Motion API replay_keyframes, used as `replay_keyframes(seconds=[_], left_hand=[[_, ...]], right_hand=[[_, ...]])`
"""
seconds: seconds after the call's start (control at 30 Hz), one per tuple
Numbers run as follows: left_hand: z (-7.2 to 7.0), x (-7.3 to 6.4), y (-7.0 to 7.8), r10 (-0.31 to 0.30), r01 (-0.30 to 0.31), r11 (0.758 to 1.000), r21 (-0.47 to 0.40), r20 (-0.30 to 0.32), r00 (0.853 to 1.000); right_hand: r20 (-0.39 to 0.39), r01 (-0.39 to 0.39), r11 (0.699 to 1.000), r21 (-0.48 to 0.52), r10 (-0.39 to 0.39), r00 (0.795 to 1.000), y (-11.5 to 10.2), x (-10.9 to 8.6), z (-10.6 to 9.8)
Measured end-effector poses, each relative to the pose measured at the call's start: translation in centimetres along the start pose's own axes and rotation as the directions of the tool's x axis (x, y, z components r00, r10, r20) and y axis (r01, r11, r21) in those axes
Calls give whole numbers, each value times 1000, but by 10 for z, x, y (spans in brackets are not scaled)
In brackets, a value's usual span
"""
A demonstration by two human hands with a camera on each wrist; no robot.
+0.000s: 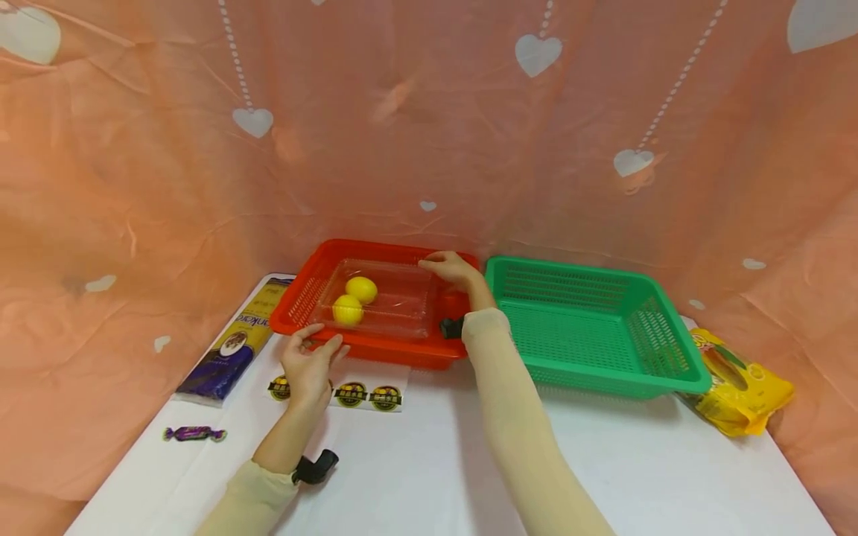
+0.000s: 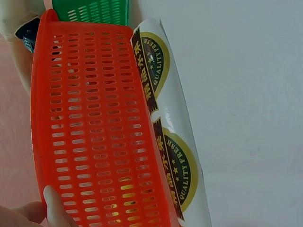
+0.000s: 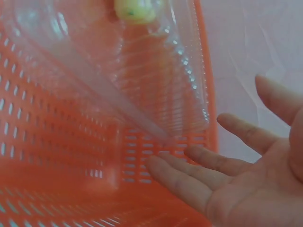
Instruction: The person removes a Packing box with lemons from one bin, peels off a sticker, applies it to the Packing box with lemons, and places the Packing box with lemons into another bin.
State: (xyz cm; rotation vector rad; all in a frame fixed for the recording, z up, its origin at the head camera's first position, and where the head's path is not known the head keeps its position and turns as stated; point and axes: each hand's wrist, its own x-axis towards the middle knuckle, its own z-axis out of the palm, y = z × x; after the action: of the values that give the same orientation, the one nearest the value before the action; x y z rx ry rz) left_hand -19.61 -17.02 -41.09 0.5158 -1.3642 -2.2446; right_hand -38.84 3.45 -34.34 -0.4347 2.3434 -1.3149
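Observation:
Inside the red basket point(image 1: 402, 350) lies a clear plastic box point(image 1: 395, 298) with two yellow lemons point(image 1: 361, 289) showing in it. My left hand point(image 1: 308, 368) is at the basket's front left rim, fingers spread; in the left wrist view its fingertips point(image 2: 53, 201) overlap the rim, and I cannot tell how firmly they touch. Over the basket's far right part is my right hand point(image 1: 450, 268). Its fingers point(image 3: 182, 179) are stretched out beside the box's corner in the right wrist view, with nothing held between them.
A green basket point(image 1: 570, 320) stands close to the red one's right. Beyond it lies a yellow packet point(image 1: 740, 383). At left are a blue and gold packet point(image 1: 234, 342) and a purple wrapped candy point(image 1: 194, 433). A sticker strip point(image 1: 369, 394) lies before the red basket.

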Motion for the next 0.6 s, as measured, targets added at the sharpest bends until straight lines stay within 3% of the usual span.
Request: replay_keyframes(seconds=[0.27,0.6], left_hand=[[1,-2,-1,12,-12,1000,-4,2,1000],[0,-1,-2,14,-14,1000,-7,6,1000]], right_hand=[[11,-75,986,150,74,997,16,1,3],[88,-133,980,151,121,989,22,4,11]])
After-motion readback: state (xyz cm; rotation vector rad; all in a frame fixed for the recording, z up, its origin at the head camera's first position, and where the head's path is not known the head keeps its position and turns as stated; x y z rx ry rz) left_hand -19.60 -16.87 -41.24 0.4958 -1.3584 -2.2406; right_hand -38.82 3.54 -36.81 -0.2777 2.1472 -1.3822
